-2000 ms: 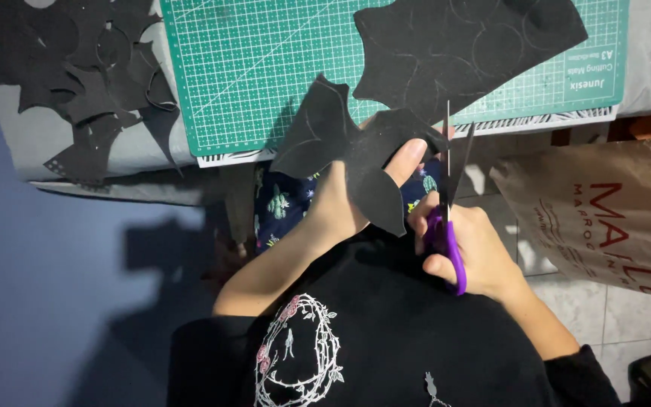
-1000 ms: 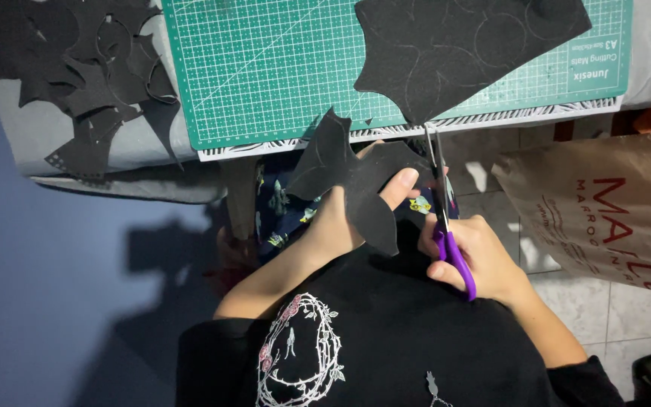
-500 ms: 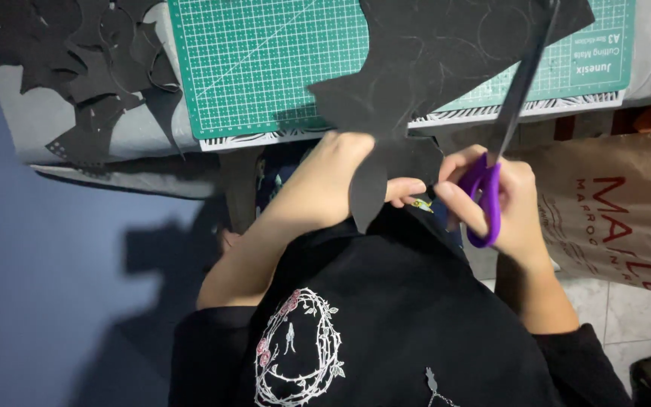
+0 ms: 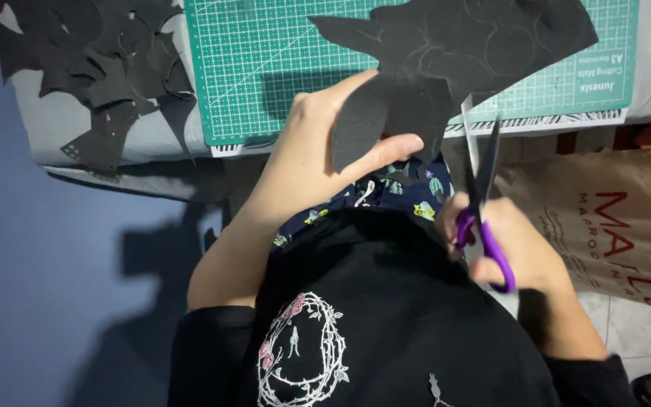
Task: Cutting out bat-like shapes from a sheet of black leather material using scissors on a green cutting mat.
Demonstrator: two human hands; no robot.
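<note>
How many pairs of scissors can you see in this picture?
1. The scissors, purple-handled, are in the right hand, blades open, beside the black sheet that the left hand holds. Others may be hidden.

Grey table [image 4: 54, 124], blue floor [image 4: 47, 286], dim light.

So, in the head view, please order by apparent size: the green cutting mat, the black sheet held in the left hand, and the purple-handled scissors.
1. Green cutting mat: largest, though partly covered.
2. Black sheet, held by the left hand: clearly smaller than the mat, but nearer the camera.
3. Purple-handled scissors in the right hand: smallest.
</note>
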